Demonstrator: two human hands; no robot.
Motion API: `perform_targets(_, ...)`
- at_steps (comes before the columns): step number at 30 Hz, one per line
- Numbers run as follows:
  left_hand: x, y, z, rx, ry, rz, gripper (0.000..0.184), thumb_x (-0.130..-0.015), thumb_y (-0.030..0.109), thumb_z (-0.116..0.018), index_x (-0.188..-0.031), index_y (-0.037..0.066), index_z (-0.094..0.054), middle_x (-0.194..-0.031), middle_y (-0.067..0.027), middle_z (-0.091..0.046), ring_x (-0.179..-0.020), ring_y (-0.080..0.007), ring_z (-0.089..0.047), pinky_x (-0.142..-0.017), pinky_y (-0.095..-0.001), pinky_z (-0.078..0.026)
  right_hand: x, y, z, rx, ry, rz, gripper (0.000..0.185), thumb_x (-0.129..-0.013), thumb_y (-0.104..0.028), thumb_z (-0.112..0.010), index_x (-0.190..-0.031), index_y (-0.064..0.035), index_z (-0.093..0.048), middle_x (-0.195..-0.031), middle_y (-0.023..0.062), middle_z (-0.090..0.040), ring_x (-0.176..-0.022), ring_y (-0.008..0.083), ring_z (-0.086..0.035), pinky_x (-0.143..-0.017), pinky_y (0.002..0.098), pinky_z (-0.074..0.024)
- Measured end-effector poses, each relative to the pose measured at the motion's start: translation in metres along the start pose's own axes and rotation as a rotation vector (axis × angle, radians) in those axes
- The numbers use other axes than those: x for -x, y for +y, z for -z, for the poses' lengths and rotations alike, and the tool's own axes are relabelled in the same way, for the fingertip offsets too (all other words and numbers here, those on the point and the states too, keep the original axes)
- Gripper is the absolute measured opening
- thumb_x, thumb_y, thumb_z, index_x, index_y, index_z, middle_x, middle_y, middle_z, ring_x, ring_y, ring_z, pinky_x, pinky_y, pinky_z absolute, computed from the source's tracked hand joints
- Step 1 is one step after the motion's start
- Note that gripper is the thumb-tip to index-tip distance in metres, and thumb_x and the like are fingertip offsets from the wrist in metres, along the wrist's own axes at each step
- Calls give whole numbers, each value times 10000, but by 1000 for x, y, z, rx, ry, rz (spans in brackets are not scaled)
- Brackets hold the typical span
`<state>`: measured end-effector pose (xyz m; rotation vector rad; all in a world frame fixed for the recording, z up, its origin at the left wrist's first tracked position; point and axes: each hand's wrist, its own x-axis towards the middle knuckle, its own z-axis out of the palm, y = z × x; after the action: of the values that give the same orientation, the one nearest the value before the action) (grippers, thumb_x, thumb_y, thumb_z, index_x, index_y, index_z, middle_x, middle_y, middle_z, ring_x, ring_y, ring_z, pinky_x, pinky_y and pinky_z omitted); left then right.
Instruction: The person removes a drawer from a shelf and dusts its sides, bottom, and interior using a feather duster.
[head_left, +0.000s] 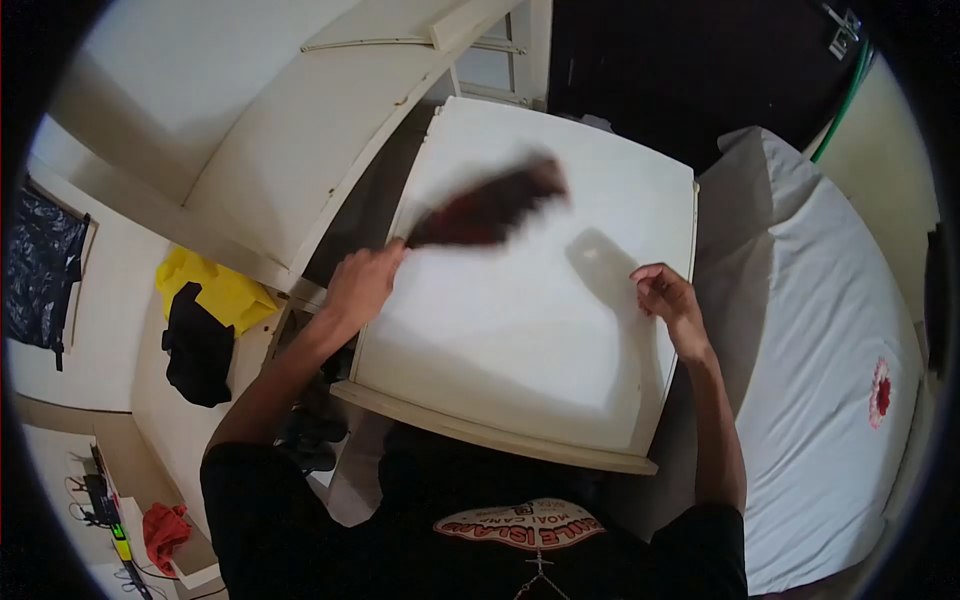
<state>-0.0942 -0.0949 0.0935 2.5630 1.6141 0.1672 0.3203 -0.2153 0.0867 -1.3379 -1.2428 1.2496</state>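
A dark red and black cloth (490,205), smeared by motion, is in my left hand (362,287). The fingers are closed around its near end, and the rest of it stretches out to the right above a white panel-like surface (500,330). Because of the blur, I cannot make out the cloth's exact form. Over the right edge of the white surface is my right hand (668,305), its fingers curled in loosely with nothing visible in them. It casts a shadow on the white surface.
A bed or mattress with a grey sheet (800,400) and a red mark lies at the right. Pale wooden furniture (300,140) stands at the upper left. Yellow (205,285) and black fabric (195,350) lie at the left, with a red cloth (166,535) lower down.
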Motion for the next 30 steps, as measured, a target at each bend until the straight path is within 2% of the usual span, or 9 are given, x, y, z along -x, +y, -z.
perform_targets(4, -4, 11, 7, 79, 52, -175, 236, -1005, 265, -444, -1018, 53, -547, -738, -238, -627, -712, -472, -605, -625, -548, -482, 2, 2, 2, 119, 69, -43, 139, -955, -86, -559, -1082, -50, -605, -842, -5, -572, -769, 79, -520, -706, 240, -435)
perform_targets(8, -14, 4, -11, 128, 71, 87, 238, -1020, 240, -398, -1049, 36, -518, -714, -241, -618, -581, -425, -612, -519, -523, -499, 4, 9, -20, 146, -191, 9, 203, -977, -85, -535, -1163, -16, -581, -904, 60, -617, -872, 141, -593, -820, 301, -497)
perform_targets(13, 2, 79, -30, 1001, -348, 246, 211, -1000, 157, -343, -1176, 87, -435, -798, -39, -504, -483, -128, -498, -496, -377, -505, -3, -12, -113, 100, -265, 13, 398, -1012, -270, -504, -1270, 32, -482, -1045, 155, -664, -930, 196, -644, -823, 342, -516)
perform_targets(15, 16, 128, 15, 1084, -524, 318, 214, -983, 125, -395, -1183, 49, -409, -838, -83, -530, -628, -210, -567, -629, -380, -524, -10, -27, -140, -68, -227, -133, 440, -1021, -345, -463, -1215, 49, -491, -962, 148, -656, -847, 192, -640, -750, 324, -516)
perform_targets(17, 28, 139, -40, 1066, -108, -126, 317, -958, 109, -487, -1244, 27, -375, -945, -151, -533, -874, -292, -581, -783, -414, -498, -19, -3, -148, 226, -102, -90, 334, -1017, -286, -474, -1114, 31, -511, -853, 115, -622, -737, 168, -604, -690, 317, -510)
perform_targets(23, 74, 119, 6, 678, 138, -310, 337, -900, 82, -573, -1219, 10, -489, -1166, -197, -486, -1114, -319, -502, -923, -410, -424, -30, 24, -128, -105, 38, -73, 224, -998, -198, -475, -1067, 12, -513, -748, 81, -557, -664, 148, -549, -596, 308, -468)
perform_targets(25, 102, 95, 21, 862, 269, -24, 237, -900, 84, -584, -1125, 17, -550, -1219, -169, -479, -1111, -295, -506, -949, -378, -404, -39, -2, -102, 61, 46, -153, 168, -1013, -160, -436, -1032, -43, -555, -742, -2, -534, -598, 94, -475, -531, 250, -423)
perform_targets(27, 132, 61, 10, 622, 671, 347, 257, -851, 56, -620, -1094, 21, -547, -1145, -159, -519, -1107, -293, -497, -940, -389, -399, -69, 34, -59, 358, 97, 201, 190, -985, -127, -472, -1120, -6, -530, -737, 73, -554, -605, 149, -516, -557, 300, -443)
perform_targets(30, 156, 24, -38, 863, 964, 641, 179, -887, 115, -560, -1034, 12, -555, -1066, -111, -556, -1039, -236, -524, -893, -368, -415, -86, -6, -51, 629, 251, 93, 231, -970, -126, -494, -1130, 26, -561, -737, 141, -549, -617, 224, -540, -563, 352, -446)
